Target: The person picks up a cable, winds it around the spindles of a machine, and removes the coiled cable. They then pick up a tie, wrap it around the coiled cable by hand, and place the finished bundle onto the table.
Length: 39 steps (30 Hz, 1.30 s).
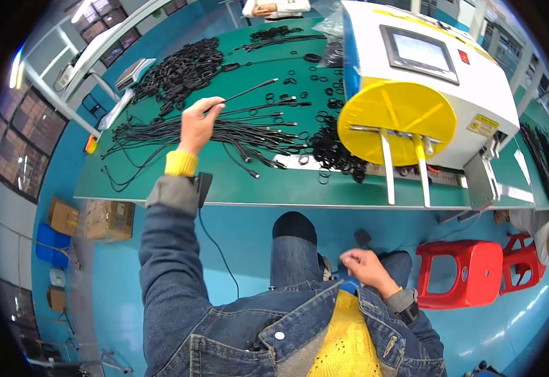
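My left hand [198,125] is raised over the left part of the bench, its fingers pinched round a black cable [249,90]. The cable's metal-tipped end points up and to the right. Beneath that hand lies a spread bundle of black cables [224,133], most of their plug ends toward the right. My right hand [369,271] is over my lap, below the bench edge, with its fingers curled in and nothing visible in them. A white machine [438,100] with a yellow disc [387,116] and two projecting arms stands right of the cables.
Coiled black cables [183,69] are heaped at the back left of the green bench [136,182]. Small black rings [337,151] lie beside the machine. Red stools [469,273] stand at the right, cardboard boxes [109,220] at the left. Another person [277,9] is across the bench.
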Available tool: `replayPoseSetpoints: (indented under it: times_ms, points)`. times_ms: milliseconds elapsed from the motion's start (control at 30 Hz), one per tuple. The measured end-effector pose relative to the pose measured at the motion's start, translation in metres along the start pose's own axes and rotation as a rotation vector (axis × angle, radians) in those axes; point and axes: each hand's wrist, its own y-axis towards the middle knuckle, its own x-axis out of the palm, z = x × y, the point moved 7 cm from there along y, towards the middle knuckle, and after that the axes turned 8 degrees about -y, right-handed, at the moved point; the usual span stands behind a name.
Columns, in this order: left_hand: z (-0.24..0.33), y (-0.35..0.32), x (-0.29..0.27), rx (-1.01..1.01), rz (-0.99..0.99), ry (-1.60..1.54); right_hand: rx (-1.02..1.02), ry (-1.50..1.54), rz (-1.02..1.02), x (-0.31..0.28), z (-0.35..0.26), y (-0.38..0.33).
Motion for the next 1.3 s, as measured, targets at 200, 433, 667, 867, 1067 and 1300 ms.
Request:
replayPoseSetpoints:
  times_ms: [200,433,667,867,1067,1300]
  points:
    - [0.192,-0.040,0.045,0.224,-0.333,-0.148,-0.914,-0.563,0.963,-0.073,-0.162,-0.092]
    - [0.262,-0.057,0.095,0.178,-0.523,-0.435,-0.952,-0.916,1.251,-0.113,-0.193,-0.130]
    - [0.214,-0.051,0.163,-0.654,-0.531,-0.910,-0.934,-0.989,1.325,-0.148,-0.179,-0.089]
    - [0.188,-0.028,0.190,-0.416,-0.244,-0.971,-0.761,-0.680,1.300,-0.170,-0.166,-0.030]
    - [0.180,-0.029,0.195,-0.442,-0.239,-0.965,-0.669,-0.606,1.370,-0.181,-0.157,-0.010]
    - [0.178,-0.039,0.186,-0.414,-0.233,-1.017,-0.610,-0.448,1.361,-0.176,-0.110,-0.039]
